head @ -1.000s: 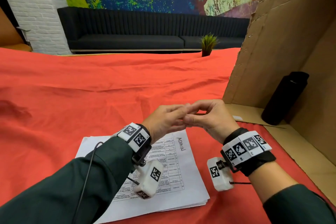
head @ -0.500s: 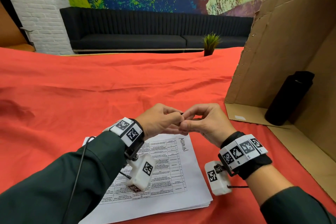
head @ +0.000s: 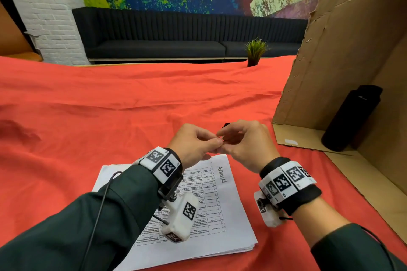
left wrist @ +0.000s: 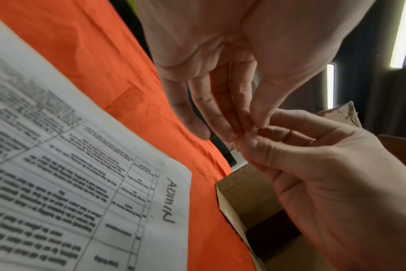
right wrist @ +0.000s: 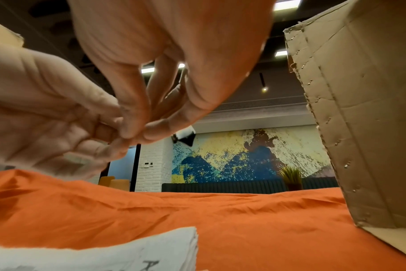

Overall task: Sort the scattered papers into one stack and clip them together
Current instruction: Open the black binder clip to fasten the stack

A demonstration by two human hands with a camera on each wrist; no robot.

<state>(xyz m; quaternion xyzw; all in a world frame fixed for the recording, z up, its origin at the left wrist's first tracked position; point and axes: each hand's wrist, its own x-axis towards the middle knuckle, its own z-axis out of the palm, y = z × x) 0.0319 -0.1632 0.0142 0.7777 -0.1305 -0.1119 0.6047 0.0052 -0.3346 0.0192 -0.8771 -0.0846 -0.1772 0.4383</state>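
A stack of white printed papers [head: 220, 215] with "ADMIN" handwritten on top lies on the red cloth in front of me; it also shows as the paper stack [left wrist: 70, 183] and the stack's corner [right wrist: 127, 256]. Both hands meet in the air just beyond its far end. My left hand [head: 217, 142] and right hand [head: 222, 136] pinch a small black binder clip [head: 225, 125] between their fingertips. Most of the clip is hidden by fingers; only a black tip pokes out above the right fingers. In the left wrist view a metal glint [left wrist: 255, 129] shows where the fingertips touch.
An open cardboard box [head: 352, 50] lies on its side at the right, with a black bottle [head: 352, 116] standing inside. A small potted plant [head: 255, 50] stands at the table's far edge. The red cloth [head: 110, 105] spreads wide to the left and ahead.
The fingers of both hands have curled from a looser touch into a tight pinch, and the clip's black tip now shows above the right fingers. The paper stack has not moved.
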